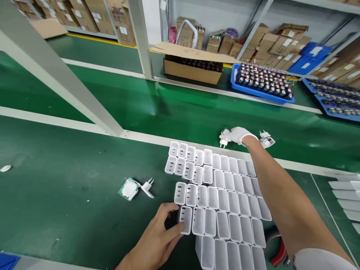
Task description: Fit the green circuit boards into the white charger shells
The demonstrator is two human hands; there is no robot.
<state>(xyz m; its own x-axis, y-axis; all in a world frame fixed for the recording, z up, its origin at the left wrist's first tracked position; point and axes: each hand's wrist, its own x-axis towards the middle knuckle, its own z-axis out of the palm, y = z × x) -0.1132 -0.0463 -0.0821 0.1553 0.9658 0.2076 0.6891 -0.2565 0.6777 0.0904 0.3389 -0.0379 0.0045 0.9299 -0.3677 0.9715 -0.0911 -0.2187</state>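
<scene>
My bare left hand [157, 234] grips a small white open-topped plastic case [185, 219] at the left end of its row. The thumb is on the case's near edge and the index finger at its far left corner. Farther off, my right hand [237, 135] in a white glove is closed on a white two-pin plug [224, 142], its pins pointing toward me. Beyond the right wrist lies another white plug piece [266, 139]. Several rows of white cases [223, 200] stand between my arms. Left of them rests a green circuit board [129, 188] beside a white plug [147, 186].
A pale metal rail [157, 140] crosses the green bench, with a slanted post [64, 75] at left. Behind are an open carton [192, 71] and a blue tray of parts [261, 93]. A red-handled tool [279, 255] lies under my right forearm. White cases [347, 197] stand at far right.
</scene>
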